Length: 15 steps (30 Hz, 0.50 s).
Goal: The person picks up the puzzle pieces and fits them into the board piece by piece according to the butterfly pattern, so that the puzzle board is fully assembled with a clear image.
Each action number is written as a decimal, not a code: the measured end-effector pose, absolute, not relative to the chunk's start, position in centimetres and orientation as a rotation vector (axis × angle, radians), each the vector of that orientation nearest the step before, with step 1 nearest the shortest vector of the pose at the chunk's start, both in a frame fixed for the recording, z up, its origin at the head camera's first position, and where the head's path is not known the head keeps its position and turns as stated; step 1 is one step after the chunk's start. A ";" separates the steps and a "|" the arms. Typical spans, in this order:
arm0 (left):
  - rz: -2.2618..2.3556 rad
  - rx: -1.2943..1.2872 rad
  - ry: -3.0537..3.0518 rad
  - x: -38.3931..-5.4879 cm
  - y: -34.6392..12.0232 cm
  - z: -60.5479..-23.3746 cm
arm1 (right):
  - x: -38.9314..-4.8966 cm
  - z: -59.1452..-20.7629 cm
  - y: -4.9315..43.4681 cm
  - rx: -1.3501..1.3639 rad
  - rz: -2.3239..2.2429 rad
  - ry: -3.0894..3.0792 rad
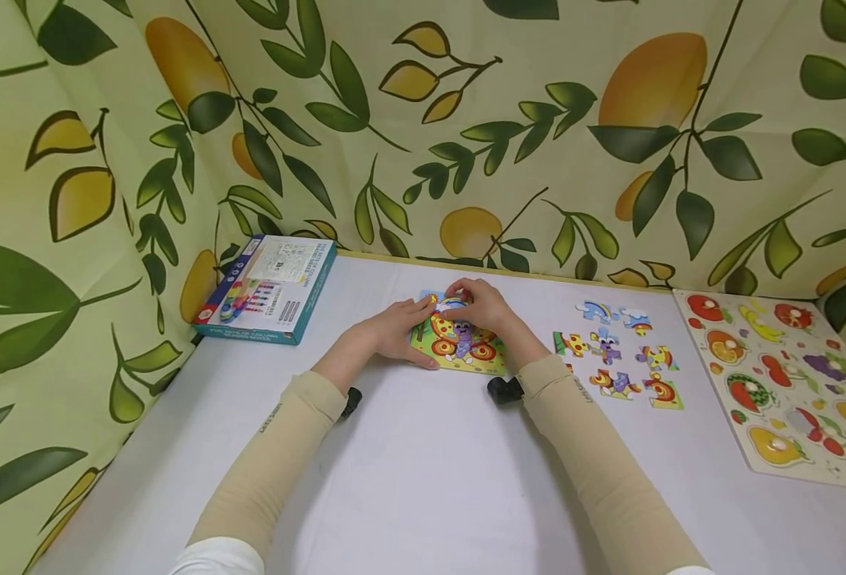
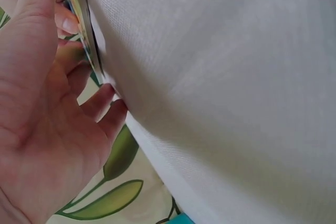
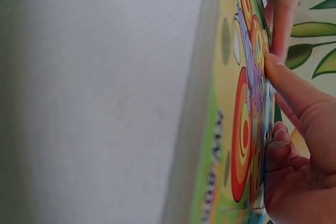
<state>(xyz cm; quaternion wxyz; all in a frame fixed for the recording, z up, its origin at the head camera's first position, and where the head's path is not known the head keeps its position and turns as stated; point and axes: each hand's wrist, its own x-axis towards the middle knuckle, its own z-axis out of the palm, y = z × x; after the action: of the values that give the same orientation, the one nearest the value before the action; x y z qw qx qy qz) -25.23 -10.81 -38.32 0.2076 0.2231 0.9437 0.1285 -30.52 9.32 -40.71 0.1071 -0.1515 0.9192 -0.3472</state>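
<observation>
A butterfly puzzle board [image 1: 458, 367] lies flat on the white table, in front of the person. My left hand [image 1: 394, 329] holds its left side, thumb along the near left edge and fingers reaching over the top left. At the board's upper part, my right hand [image 1: 486, 307] pinches a rainbow-patterned puzzle piece [image 1: 452, 303] between thumb and bent fingers. In the right wrist view, the thumb [image 3: 294, 85] presses toward the board's face. The left wrist view has the board edge [image 2: 86, 24] beside the left fingers. The hands partly cover the picture.
Several loose puzzle pieces [image 1: 605, 346] lie right of the board. Farther right is a fruit peg board [image 1: 742, 427]. A boxed toy set [image 1: 272, 299] sits at the back left. A leaf-patterned cloth [image 1: 466, 184] hangs behind the table.
</observation>
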 end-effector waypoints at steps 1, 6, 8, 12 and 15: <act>0.355 0.620 2.626 -25.2 -10.8 -38.3 | -30.5 -40.7 9.3 -0.449 -1.017 2.708; 0.344 0.625 2.630 -25.2 -10.8 -38.3 | -30.4 -40.7 9.3 -0.463 -1.014 2.716; 0.343 0.632 2.634 -25.1 -10.8 -38.3 | -30.4 -40.7 9.3 -0.468 -1.018 2.718; 0.330 0.659 2.639 -25.1 -10.7 -38.1 | -30.3 -40.7 9.3 -0.478 -1.018 2.728; 0.309 0.672 2.636 -25.1 -10.7 -38.0 | -30.2 -40.7 9.3 -0.491 -1.005 2.732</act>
<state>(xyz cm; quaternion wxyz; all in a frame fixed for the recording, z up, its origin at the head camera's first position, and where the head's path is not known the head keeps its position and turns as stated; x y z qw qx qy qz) -25.11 -10.66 -37.99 0.2005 0.2406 0.9432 0.1106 -30.23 9.30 -40.68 0.0946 -0.1655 0.9213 -0.3389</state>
